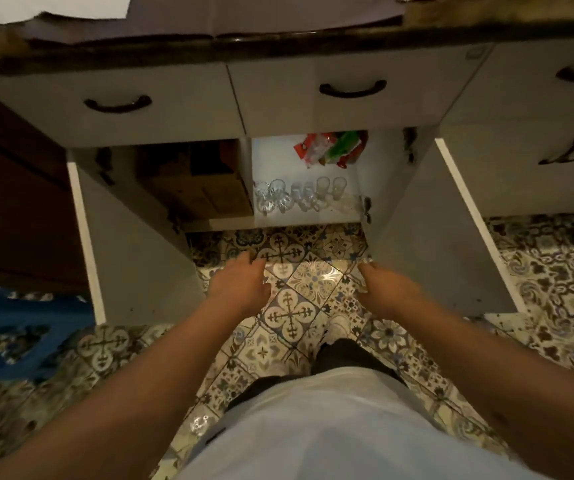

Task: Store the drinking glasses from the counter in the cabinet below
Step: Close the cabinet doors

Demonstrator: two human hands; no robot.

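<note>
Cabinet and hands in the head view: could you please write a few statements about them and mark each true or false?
1. Both cabinet doors, the left door and the right door, stand open. True.
2. The glasses stand in the left compartment. False: they stand in the lit right compartment, near its front edge.
3. The left hand holds a glass. False: it is empty, fingers relaxed, above the floor tiles.
4. The right hand is near the lower edge of the right door. True.
5. Red and green packets lie behind the glasses. True.
6. The drawer above the glasses is pulled out. False: it is closed.
</note>
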